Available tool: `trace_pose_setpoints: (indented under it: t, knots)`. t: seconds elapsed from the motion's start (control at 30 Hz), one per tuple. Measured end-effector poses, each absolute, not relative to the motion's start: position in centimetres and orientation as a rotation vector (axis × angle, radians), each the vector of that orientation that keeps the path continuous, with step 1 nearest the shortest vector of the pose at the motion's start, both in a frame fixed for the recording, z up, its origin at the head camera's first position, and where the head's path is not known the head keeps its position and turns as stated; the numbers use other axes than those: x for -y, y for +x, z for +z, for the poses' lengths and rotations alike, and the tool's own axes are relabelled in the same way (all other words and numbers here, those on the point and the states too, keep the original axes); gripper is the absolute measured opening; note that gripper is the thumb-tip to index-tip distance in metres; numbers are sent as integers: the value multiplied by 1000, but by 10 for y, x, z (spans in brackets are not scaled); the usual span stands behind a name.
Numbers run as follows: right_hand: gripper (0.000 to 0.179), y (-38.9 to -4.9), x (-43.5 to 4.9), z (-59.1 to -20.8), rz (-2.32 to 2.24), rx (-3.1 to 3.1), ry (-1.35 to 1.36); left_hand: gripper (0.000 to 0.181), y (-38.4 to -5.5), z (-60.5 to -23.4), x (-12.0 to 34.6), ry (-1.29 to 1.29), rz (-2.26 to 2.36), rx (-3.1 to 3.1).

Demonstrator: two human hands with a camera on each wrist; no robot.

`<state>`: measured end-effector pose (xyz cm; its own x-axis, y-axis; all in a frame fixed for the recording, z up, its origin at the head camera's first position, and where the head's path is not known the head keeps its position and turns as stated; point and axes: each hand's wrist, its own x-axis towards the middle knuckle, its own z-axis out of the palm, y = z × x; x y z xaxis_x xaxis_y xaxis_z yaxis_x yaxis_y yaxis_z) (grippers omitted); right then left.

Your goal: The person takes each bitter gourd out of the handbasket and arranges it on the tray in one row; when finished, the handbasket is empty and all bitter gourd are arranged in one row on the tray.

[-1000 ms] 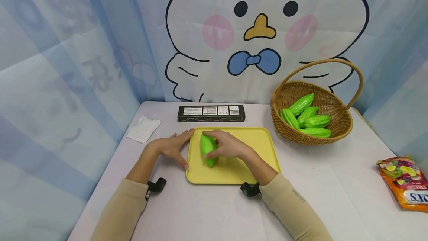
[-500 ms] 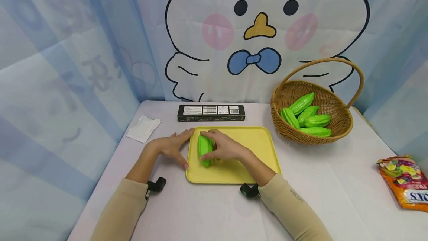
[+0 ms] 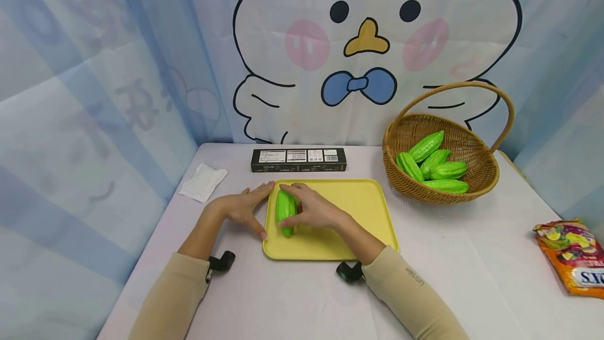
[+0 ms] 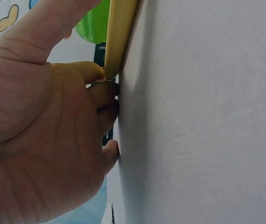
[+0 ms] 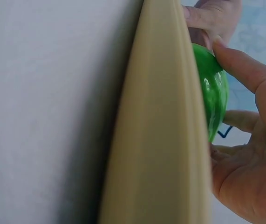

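Note:
A glossy, ridged green starfruit (image 3: 286, 212) lies lengthwise near the left side of a yellow tray (image 3: 346, 235). My right hand (image 3: 313, 209) holds it from the right, thumb at its near part and fingers at its far end; the right wrist view shows the thumb on the starfruit (image 5: 212, 93). At the tray's left edge is my left hand (image 3: 241, 210), fingers and thumb spread, the thumb touching the near part of the rim. In the left wrist view the left hand's (image 4: 44, 126) fingertips meet the tray's side (image 4: 119, 37) and the tabletop.
A wicker basket (image 3: 396, 185) with several more green starfruits stands at the back right. Behind the tray lies a long black box (image 3: 298, 160). A white packet (image 3: 203, 182) is at the back left, and an orange snack bag (image 3: 571, 256) lies at the far right.
My right hand has shifted the starfruit a little to the left across the tray, and it now stands straighter. The left hand has stayed in place at the tray's edge.

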<state>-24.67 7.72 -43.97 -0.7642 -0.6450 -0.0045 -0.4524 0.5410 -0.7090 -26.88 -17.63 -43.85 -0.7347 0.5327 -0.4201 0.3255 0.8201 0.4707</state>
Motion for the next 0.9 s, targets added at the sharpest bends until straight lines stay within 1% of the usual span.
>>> trace_pose_setpoints:
  t: [0.13,0.47,0.9]
  knots:
    - [98,-246,-76,-440,-1040,-2526,-913,149,-269,-439,177,633,498,-2454]
    - [95,-246,-75,-441,-1041,-2520,-907,149,-269,-440,178,636,510,-2452]
    - [98,-243,-78,-437,-1018,-2538,-906,150,-268,-438,178,634,519,-2449]
